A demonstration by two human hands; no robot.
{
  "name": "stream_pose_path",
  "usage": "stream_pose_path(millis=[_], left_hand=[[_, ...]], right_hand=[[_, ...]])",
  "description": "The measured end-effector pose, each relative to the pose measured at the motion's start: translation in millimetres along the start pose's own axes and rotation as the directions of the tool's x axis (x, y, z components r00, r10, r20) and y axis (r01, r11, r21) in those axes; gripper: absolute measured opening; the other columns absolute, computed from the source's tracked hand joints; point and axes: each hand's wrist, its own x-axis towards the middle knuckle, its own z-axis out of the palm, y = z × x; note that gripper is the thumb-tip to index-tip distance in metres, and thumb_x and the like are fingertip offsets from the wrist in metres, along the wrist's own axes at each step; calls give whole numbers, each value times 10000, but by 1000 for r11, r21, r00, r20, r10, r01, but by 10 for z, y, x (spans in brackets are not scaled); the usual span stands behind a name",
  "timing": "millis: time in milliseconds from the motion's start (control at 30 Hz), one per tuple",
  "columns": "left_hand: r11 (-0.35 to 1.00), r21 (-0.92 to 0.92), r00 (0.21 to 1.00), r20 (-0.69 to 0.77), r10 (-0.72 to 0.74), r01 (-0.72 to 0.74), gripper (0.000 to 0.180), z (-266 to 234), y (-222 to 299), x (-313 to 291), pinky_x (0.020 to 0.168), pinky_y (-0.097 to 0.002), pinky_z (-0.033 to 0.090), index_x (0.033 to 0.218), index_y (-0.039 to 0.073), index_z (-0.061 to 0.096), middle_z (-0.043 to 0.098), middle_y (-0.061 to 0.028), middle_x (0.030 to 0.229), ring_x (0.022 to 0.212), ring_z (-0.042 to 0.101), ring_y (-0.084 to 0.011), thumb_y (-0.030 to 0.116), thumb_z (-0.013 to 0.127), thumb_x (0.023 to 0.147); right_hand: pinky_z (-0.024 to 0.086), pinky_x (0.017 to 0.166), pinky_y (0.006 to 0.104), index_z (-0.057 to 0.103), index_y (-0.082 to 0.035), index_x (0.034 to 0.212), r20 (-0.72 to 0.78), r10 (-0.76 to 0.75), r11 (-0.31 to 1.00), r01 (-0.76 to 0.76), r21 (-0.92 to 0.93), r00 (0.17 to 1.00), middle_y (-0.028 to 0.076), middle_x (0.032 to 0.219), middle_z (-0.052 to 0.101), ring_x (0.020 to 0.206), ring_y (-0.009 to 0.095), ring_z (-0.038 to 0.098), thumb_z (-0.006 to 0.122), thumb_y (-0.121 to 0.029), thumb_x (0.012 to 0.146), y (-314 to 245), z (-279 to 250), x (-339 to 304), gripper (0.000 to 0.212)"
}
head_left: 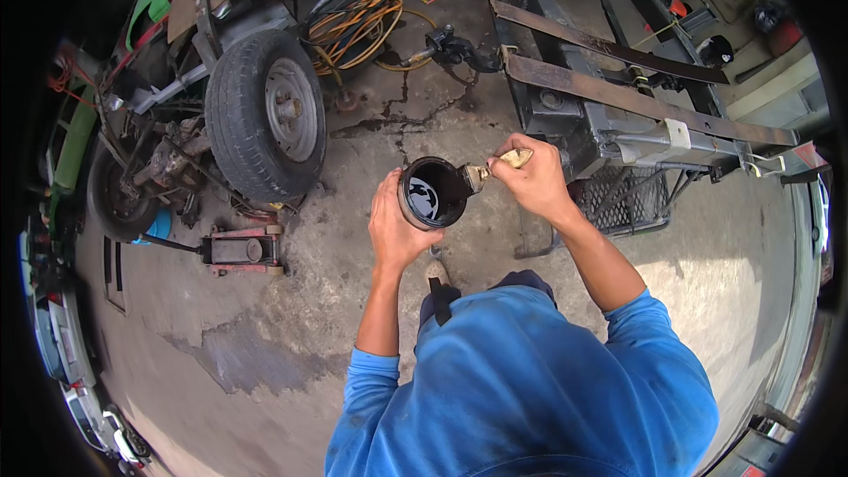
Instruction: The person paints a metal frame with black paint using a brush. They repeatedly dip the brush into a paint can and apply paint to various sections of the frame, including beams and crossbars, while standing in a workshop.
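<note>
My left hand [395, 225] is wrapped round the outside of a round can [412, 210] with black-coated inner walls. Dark, glossy liquid [424, 199] lies in the can and reflects light. In my right hand [535, 178] is a paintbrush [513, 158] with a pale handle, gripped between thumb and fingers. Its dark-smeared bristle end [475, 177] is at the right rim of the can; whether it touches the rim is hard to tell. My right palm is hidden behind the fingers.
A wheel with a tyre [243, 119] stands at left, on an axle. Below it sits a red floor jack [243, 250]. Orange cable [358, 26] lies coiled at the back. To the right, long rusty metal strips [618, 93] rest across a dark metal frame [565, 128] on concrete floor [371, 137].
</note>
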Motion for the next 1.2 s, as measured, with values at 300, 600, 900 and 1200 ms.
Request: stream_pose_path(millis=[300, 600, 900, 1200], left_hand=[[998, -51, 994, 111, -21, 27, 1002, -236, -553, 665, 942, -404, 476, 1306, -19, 429, 594, -191, 1194, 1097, 597, -332, 223, 863, 436], [991, -111, 980, 192, -49, 71, 1001, 21, -774, 1518, 927, -385, 481, 1295, -7, 429, 623, -160, 1142, 1052, 620, -286, 237, 856, 423], [966, -242, 955, 255, 152, -89, 1049, 321, -719, 2237, 947, -389, 472, 1323, -7, 410, 617, -168, 1166, 1065, 619, -296, 249, 862, 411], [931, -346, 938, 267, 221, -121, 1081, 514, -722, 3180, 987, -381, 445, 1340, -19, 376, 559, -166, 1224, 1110, 574, -275, 266, 858, 415]], right_hand=[[511, 631, 354, 669, 9, 900, 281, -488, 873, 456, 174, 826, 137, 822, 683, 722, 266, 669, 738, -40, 748, -288, 329, 624, 174], [522, 741, 387, 677, -12, 947, 386, -477, 877, 460, 143, 790, 135, 1001, 680, 903, 315, 655, 737, -59, 750, 160, -37, 1109, 211], [461, 591, 274, 644, -7, 793, -64, 291, 738, -181, 651, 955, 28, 687, 642, 654, 77, 577, 738, -125, 778, 423, 269, 1540, 152], [453, 547, 221, 624, -32, 931, 5, 354, 529, -205, 823, 935, 32, 801, 648, 669, 92, 597, 733, -54, 791, 585, 237, 2168, 179]])
